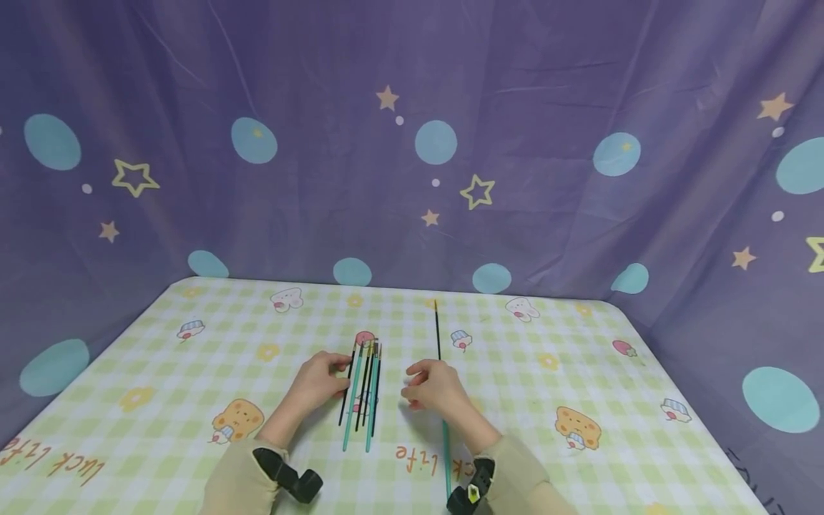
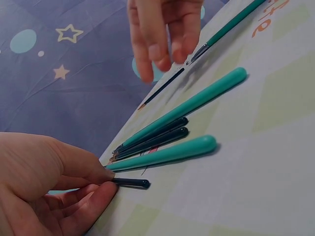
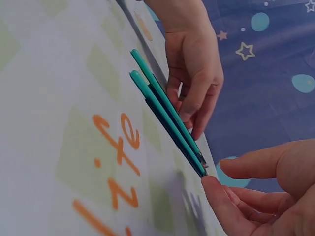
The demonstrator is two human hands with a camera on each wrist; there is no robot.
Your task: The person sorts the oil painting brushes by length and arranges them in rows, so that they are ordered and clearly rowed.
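1. Steadying the outermost black-handled paintbrush [image 2: 133, 183] seems to be the step in hand: the left hand [image 1: 318, 383] has thumb and forefinger pinching it, its rounded handle end poking out past them.
2. Just right of those fingers, the teal-handled paintbrushes [image 2: 174, 155] and other dark-handled paintbrushes [image 2: 167, 139] lie nearly parallel on the desk [image 1: 508, 386]. A light rightward nudge, kept low, should close the row without rolling the neighbours.
3. The right hand [image 1: 438, 390] has thumb and forefinger spread apart, nothing between them; they would serve best as a wall along the group's right side.
4. Nearer than the right fingers lies a loose teal-handled paintbrush [image 1: 446, 454]; beyond them, a loose black-handled paintbrush [image 1: 438, 329]. Lifting that hand before moving would avoid dragging either.
5. Better to press handles than bristles.
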